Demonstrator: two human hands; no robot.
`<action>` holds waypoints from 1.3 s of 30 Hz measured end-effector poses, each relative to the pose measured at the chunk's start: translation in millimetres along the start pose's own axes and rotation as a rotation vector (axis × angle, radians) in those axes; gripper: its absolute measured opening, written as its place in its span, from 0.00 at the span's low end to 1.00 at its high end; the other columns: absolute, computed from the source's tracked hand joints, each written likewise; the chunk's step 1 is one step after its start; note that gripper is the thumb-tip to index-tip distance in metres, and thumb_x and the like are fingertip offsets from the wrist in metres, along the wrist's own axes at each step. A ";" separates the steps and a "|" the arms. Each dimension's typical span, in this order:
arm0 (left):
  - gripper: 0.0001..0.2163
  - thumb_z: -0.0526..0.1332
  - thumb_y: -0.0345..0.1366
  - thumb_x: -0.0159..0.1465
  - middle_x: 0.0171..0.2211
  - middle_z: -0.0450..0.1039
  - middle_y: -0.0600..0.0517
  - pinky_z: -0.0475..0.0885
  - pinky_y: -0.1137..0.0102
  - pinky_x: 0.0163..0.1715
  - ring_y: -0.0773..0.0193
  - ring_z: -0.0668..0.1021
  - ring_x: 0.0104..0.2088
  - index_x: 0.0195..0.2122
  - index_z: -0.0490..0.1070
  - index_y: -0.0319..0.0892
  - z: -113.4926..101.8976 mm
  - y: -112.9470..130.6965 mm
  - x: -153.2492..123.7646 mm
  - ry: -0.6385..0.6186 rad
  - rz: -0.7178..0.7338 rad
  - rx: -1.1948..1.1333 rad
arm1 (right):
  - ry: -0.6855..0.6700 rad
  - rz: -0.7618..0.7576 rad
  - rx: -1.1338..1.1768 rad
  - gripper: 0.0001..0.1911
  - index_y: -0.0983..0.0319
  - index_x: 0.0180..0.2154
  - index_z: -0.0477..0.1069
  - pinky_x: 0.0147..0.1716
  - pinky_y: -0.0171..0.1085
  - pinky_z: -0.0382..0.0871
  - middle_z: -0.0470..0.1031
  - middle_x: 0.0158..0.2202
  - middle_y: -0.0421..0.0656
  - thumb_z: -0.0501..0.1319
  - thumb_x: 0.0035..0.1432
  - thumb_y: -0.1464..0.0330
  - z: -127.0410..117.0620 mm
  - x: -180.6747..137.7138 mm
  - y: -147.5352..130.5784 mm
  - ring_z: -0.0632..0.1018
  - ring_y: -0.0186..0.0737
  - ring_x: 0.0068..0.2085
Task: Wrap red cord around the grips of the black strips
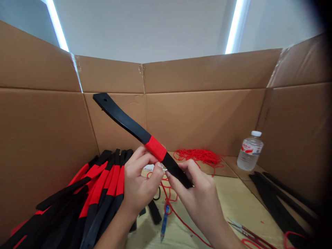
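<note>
The left hand [141,178] and right hand [194,195] are clamped on the black strip [121,117], gripping close beside its red cord wrapping [155,148] for firm, steady control.

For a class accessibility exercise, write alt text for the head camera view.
A person's left hand and right hand hold a flat black strip wrapped with red cord, beside a pile of similar strips; a red cord tangle and water bottle sit behind.
</note>
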State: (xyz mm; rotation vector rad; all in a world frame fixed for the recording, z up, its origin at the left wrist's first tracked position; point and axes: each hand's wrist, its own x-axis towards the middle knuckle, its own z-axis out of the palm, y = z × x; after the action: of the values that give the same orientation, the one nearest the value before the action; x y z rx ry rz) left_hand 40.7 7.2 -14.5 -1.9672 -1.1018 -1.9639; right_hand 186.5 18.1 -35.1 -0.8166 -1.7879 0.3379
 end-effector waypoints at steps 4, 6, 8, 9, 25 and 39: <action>0.08 0.59 0.25 0.58 0.31 0.71 0.52 0.70 0.72 0.28 0.65 0.75 0.32 0.23 0.70 0.41 1.0 0.0 0.1 0.000 -0.025 -0.028 | -0.063 0.033 0.018 0.05 0.60 0.37 0.69 0.29 0.35 0.67 0.79 0.33 0.44 0.59 0.63 0.65 0.6 0.6 0.0 0.79 0.42 0.32; 0.08 0.59 0.24 0.58 0.31 0.70 0.52 0.70 0.73 0.27 0.66 0.74 0.32 0.24 0.70 0.41 0.9 -0.7 0.6 0.001 -0.016 -0.035 | -0.102 0.043 0.015 0.07 0.61 0.39 0.69 0.30 0.36 0.67 0.79 0.34 0.45 0.57 0.64 0.65 1.4 1.4 1.0 0.79 0.43 0.33; 0.08 0.59 0.24 0.58 0.32 0.71 0.52 0.70 0.74 0.27 0.67 0.74 0.32 0.25 0.71 0.41 0.4 -1.7 1.2 0.004 0.000 -0.035 | -0.143 0.043 0.015 0.08 0.61 0.40 0.69 0.30 0.36 0.66 0.79 0.35 0.45 0.55 0.66 0.65 2.2 2.2 2.1 0.78 0.42 0.33; 0.07 0.59 0.24 0.58 0.32 0.71 0.52 0.70 0.73 0.28 0.67 0.74 0.32 0.25 0.71 0.41 0.1 -2.2 1.5 0.006 0.008 -0.034 | -0.161 0.038 0.014 0.08 0.61 0.40 0.69 0.30 0.36 0.65 0.78 0.35 0.45 0.54 0.66 0.65 2.6 2.7 2.7 0.78 0.42 0.33; 0.09 0.60 0.25 0.57 0.27 0.69 0.52 0.68 0.77 0.22 0.70 0.72 0.26 0.21 0.71 0.40 -2.2 -1.6 6.2 -0.074 -0.185 -0.178 | -0.289 0.194 0.158 0.18 0.61 0.28 0.64 0.23 0.34 0.53 0.66 0.21 0.38 0.48 0.69 0.60 -2.3 10.4 2.9 0.66 0.34 0.23; 0.08 0.62 0.26 0.55 0.28 0.73 0.54 0.72 0.72 0.31 0.67 0.75 0.29 0.19 0.71 0.41 -9.3 -6.2 7.6 -0.146 -0.465 -0.489 | -0.470 0.376 0.606 0.20 0.64 0.29 0.67 0.18 0.29 0.58 0.67 0.20 0.38 0.54 0.63 0.53 -7.7 14.7 5.8 0.66 0.28 0.18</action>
State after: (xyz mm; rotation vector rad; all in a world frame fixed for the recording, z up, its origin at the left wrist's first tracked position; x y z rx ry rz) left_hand 28.6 9.2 -8.7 -2.2769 -1.3070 -2.5654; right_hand 193.1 31.0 -25.0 -0.6549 -1.7846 1.3383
